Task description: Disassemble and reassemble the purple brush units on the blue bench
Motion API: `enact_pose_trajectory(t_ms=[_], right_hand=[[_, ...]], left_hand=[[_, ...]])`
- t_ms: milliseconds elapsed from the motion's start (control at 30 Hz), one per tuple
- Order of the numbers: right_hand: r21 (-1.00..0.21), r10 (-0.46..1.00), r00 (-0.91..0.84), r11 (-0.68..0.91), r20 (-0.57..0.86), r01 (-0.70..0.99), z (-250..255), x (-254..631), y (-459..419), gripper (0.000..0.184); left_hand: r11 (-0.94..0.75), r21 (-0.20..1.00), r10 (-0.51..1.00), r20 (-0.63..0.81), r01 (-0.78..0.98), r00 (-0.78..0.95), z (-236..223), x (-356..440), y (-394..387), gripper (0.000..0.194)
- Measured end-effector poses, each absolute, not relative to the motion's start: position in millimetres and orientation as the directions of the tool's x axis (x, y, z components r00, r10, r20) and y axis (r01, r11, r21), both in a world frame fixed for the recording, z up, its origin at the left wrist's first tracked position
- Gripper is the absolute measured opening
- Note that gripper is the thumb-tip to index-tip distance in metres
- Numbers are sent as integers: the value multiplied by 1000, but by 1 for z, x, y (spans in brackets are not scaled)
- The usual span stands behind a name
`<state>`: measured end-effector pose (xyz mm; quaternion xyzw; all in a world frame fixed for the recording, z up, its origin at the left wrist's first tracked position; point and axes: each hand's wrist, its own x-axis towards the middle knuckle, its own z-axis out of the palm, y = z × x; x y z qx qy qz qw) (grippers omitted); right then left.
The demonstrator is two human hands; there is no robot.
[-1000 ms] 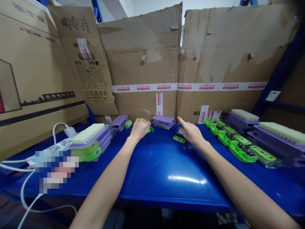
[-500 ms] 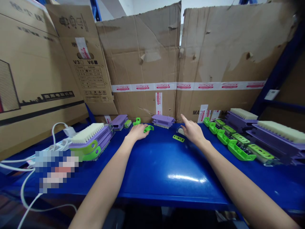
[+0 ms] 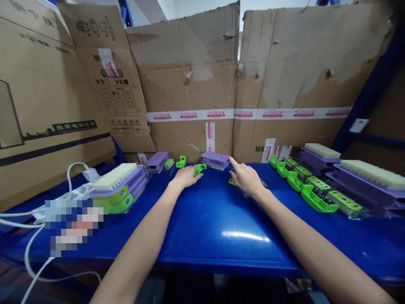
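Observation:
My left hand (image 3: 184,177) has its fingers closed on a bright green curved plastic piece (image 3: 200,169), just left of a purple slatted block with pale bristles (image 3: 215,159). My right hand (image 3: 247,177) reaches over the blue tabletop, its index finger stretched to the right end of that block and its thumb apart. Whether the fingertip touches the block or small parts beside it, I cannot tell. Under the right thumb a flat yellow-green plate (image 3: 232,182) shows only in part. Another green curved piece (image 3: 181,161) stands behind my left hand.
At the left lie a purple block with a cream pad (image 3: 115,177) and a white power strip (image 3: 60,198) with cables. A row of green pieces (image 3: 295,181) and purple blocks with cream pads (image 3: 373,175) lines the right. Cardboard sheets (image 3: 190,84) close off the back.
My right hand has moved left to the end of the purple block and now partly covers the flat plate. My left hand has shifted slightly right with the green piece.

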<state>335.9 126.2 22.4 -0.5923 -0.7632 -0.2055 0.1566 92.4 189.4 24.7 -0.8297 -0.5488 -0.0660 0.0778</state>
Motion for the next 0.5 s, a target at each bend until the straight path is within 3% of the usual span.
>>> enact_pose_trajectory(t_ms=[233, 500], right_hand=[[127, 850, -357, 334, 387, 934, 17, 323, 120, 55], [140, 859, -414, 390, 302, 910, 14, 316, 115, 53]], left_hand=[[-320, -26, 931, 178, 947, 320, 30, 95, 184, 51], [-309, -72, 927, 201, 948, 317, 30, 95, 183, 44]])
